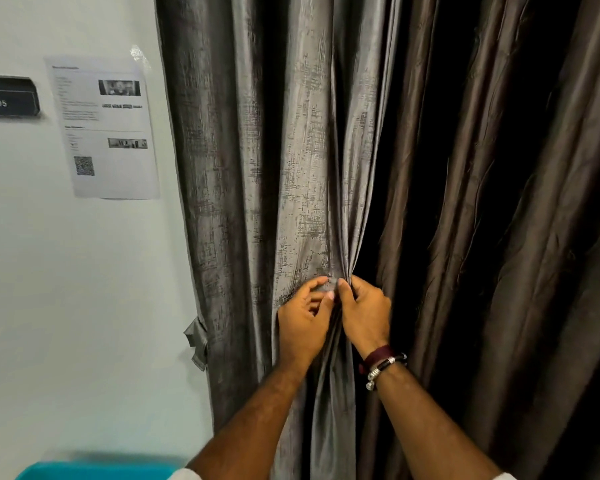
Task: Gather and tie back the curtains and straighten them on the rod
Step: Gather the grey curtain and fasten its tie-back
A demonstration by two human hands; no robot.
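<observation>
A grey textured curtain (257, 174) hangs in folds beside the wall. A darker brown curtain (499, 209) hangs to its right, with a black gap between them. My left hand (302, 320) pinches the grey curtain's gathered right edge at about waist height. Right beside it, my right hand (364, 317), with bracelets at the wrist, grips the same bunched fabric, its fingers curled round the edge. The two hands touch at the fingertips. A grey fabric tie-back strip (197, 344) hangs at the curtain's left edge. The rod is out of view.
A pale wall (84, 289) stands to the left with a taped printed sheet (104, 129) and a dark name plate (7, 97). A teal object (94, 471) shows at the bottom left edge.
</observation>
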